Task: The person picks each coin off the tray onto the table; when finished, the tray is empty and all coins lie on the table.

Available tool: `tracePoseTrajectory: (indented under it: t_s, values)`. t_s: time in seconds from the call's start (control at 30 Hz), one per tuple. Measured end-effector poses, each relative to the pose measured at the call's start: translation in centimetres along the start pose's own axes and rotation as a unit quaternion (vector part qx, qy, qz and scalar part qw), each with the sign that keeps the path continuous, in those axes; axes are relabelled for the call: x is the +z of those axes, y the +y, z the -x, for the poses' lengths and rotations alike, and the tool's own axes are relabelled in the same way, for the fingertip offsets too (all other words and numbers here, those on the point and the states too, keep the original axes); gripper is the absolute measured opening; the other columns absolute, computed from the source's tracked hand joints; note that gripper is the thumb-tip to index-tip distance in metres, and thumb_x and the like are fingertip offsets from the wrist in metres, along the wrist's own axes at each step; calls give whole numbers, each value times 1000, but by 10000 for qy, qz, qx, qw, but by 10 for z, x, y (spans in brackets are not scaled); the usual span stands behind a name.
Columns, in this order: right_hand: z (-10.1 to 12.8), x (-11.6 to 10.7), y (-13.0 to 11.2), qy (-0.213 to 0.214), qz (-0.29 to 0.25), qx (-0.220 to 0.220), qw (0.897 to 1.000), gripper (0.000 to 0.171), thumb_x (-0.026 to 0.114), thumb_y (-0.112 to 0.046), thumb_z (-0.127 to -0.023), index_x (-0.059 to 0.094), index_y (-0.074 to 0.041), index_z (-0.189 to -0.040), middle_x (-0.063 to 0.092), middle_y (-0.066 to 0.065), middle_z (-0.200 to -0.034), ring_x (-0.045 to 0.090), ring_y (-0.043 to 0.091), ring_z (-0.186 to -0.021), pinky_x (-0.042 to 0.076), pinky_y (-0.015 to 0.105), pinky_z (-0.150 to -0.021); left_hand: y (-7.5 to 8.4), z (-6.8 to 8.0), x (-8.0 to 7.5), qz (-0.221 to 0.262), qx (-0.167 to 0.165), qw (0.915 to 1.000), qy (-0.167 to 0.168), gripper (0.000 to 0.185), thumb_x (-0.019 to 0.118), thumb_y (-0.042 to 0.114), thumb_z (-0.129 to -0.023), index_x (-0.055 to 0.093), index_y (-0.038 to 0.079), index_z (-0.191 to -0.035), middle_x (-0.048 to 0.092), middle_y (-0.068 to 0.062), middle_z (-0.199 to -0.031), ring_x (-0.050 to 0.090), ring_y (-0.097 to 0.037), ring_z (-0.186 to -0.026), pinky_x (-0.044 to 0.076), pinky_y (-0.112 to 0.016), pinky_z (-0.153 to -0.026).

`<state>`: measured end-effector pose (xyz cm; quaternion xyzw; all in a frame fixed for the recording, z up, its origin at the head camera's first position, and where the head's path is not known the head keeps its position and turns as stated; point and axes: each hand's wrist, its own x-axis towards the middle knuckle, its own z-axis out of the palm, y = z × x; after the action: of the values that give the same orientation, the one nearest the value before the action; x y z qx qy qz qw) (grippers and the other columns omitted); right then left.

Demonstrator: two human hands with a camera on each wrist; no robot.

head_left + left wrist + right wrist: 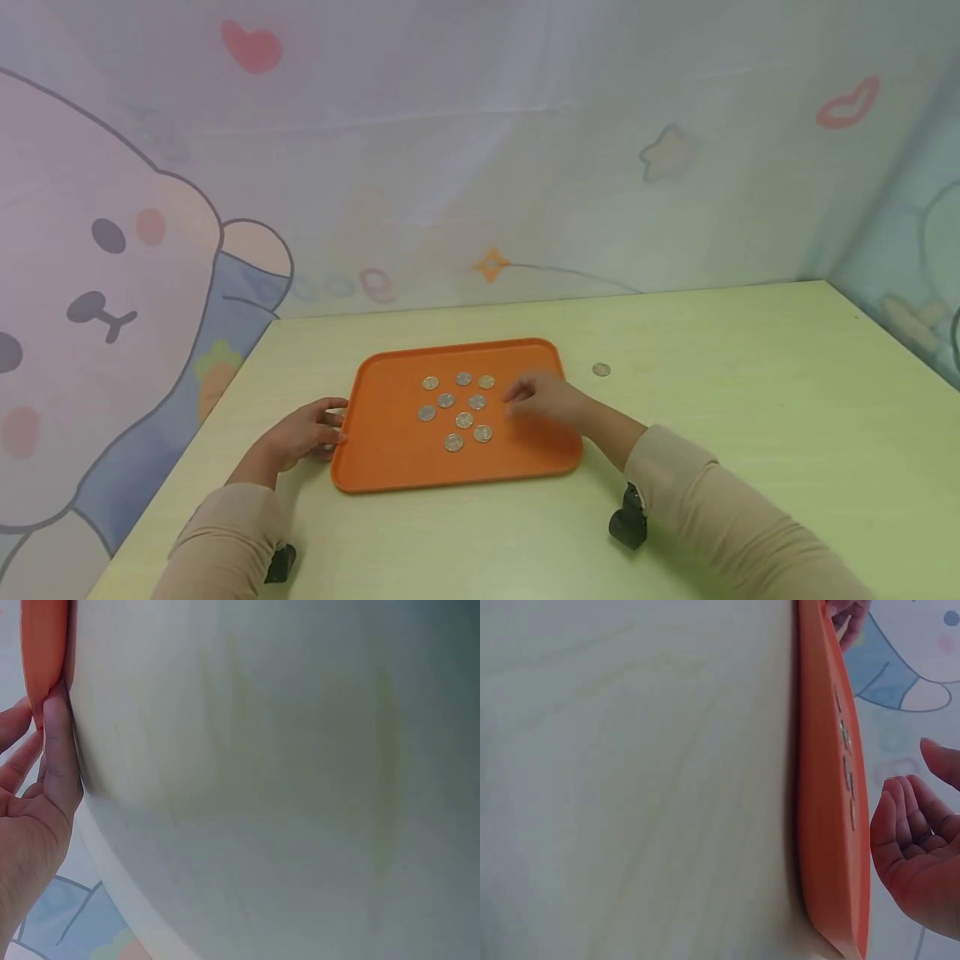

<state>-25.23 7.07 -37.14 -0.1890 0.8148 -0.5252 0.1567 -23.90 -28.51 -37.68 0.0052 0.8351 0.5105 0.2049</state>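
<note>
Currently, nine coins (464,420) lie flat in a loose cluster, clear of the rim, at about the middle of an orange tray (390,425). Faces too small to read. One lone coin (602,369) lies outside, on the pale table (750,400), just right of the tray and toward its far right corner.

Left hand (303,432): at the tray's left rim. Left wrist view shows digits on both sides of the edge; noted as a light pinch on the rim. Right hand (546,398): over the right part of the tray, just right of the cluster. Fingers loosely bent, thumb apart from them, nothing seen held; right wrist view shows a gap between hand and tray.

Further out: beige sleeves (720,508), with a black device (628,521) below each wrist. Far side: printed cloth (450,167), a large cartoon bear (150,250) at left.

Risks, as judged:
1. A tug or lift at the left rim could tilt the tray and slide the loose coins right.
2. The right wrist crosses above the right rim; if it sinks, it could jog the tray.
3. A sideways brush of the right fingers could scatter the nearest coins.
4. Flat coins offer little edge, so a pinch may slip.
</note>
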Motion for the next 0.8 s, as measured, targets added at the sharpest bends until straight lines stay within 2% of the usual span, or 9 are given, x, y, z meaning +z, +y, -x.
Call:
tracePoseTrajectory:
  t_s: [0.13, 0.47, 0.67, 0.8]
  values:
    - [-2, 8, -1, -48, 118, 31, 9999, 20, 63, -6, -75, 58, 4, -91, 56, 3, -74, 49, 14, -63, 43, 26, -57, -1, -1, 0, -2, 12, 10000, 30, 58, 51, -3, -81, 21, -6, -130, 37, -22, -113, 52, -16, -77, 48, -32, -67]
    - [-7, 20, 0, -335, 204, 193, 9990, 19, 62, -5, -75, 56, 3, -92, 57, 4, -75, 56, 17, -66, 46, 28, -58, 0, 1, 0, -3, -1, 10000, 7, 58, 51, -3, -81, 20, -6, -131, 37, -22, -112, 51, -15, -77, 47, -32, -67]
    - [-12, 24, -2, -422, 636, 184, 9969, 18, 63, -7, -74, 58, 0, -91, 58, 2, -73, 53, 15, -63, 45, 26, -56, -1, 0, 0, 25, -3, 10000, 11, 58, 50, -3, -81, 21, -6, -131, 37, -22, -113, 51, -16, -78, 47, -32, -67]
    - [-16, 27, -4, -425, 1136, 183, 9925, 16, 64, -8, -72, 60, -4, -88, 56, 0, -69, 49, 13, -59, 41, 24, -55, -2, -1, -1, 53, 33, 10000, 0, 58, 50, -3, -81, 20, -6, -131, 37, -23, -113, 51, -15, -77, 47, -32, -67]
